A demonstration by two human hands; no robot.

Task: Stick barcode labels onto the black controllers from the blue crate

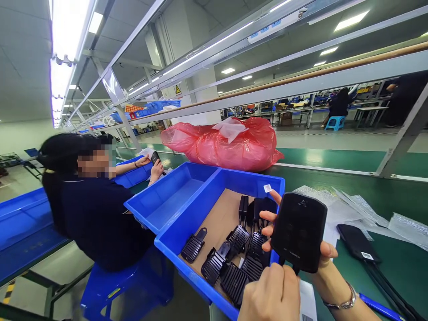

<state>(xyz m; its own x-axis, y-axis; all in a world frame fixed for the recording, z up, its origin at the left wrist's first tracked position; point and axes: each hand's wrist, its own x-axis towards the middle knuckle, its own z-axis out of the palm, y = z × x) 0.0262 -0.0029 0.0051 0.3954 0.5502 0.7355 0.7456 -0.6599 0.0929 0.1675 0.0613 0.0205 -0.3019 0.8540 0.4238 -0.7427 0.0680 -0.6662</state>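
My right hand [329, 263], with a bracelet on its wrist, is closed around a black flat device [298, 232] and holds it upright. Its fingertips show at the device's left edge and its thumb at the right edge. My left hand [270, 294] is curled just below, its fingers pressed against the device's lower edge where two small black tabs stick out. What they pinch is hidden. Both hands hover over the right corner of a blue bin [214, 187] lined with cardboard, which holds several black ribbed clip parts [214, 265].
An empty blue bin [167, 200] stands to the left of that one. Behind lies a red plastic bag [227, 145] on the green belt [401, 263]. Clear bubble bags [354, 205], a black pouch [357, 243] and a blue pen [381, 307] lie to the right. A co-worker [96, 209] sits at left holding a black device.
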